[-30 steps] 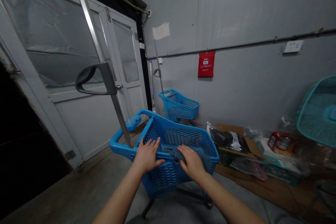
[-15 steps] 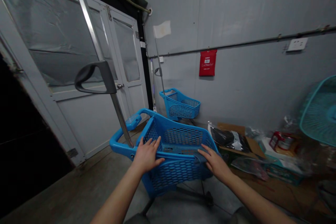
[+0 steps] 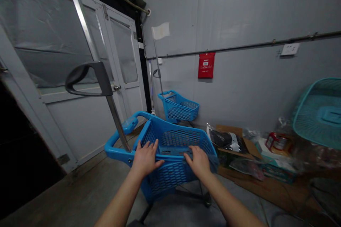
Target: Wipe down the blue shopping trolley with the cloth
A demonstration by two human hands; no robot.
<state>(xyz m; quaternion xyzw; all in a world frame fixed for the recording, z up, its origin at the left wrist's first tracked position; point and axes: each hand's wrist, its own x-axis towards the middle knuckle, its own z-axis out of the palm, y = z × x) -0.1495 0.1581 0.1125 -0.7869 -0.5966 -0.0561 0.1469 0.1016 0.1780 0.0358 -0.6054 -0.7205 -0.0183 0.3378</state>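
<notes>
A blue plastic shopping cart (image 3: 174, 136) with a perforated basket stands right in front of me. Its grey handle (image 3: 87, 79) rises on a metal pole at the left. My left hand (image 3: 145, 158) lies flat on the near rim with its fingers spread, holding nothing. My right hand (image 3: 199, 161) presses a grey cloth (image 3: 214, 163) against the rim further right, fingers curled over it. Part of the cloth hangs down the basket's right corner.
A second blue cart (image 3: 179, 106) with a white flag on a pole stands by the back wall. White doors (image 3: 80, 120) fill the left side. Cardboard, plastic bags (image 3: 234, 145), a red tin (image 3: 277, 142) and a teal fan (image 3: 319, 113) crowd the floor at right.
My right hand slid the cloth along the rim, out to the right corner and then back toward the middle. My left hand stayed on the rim. The view shifted slightly.
</notes>
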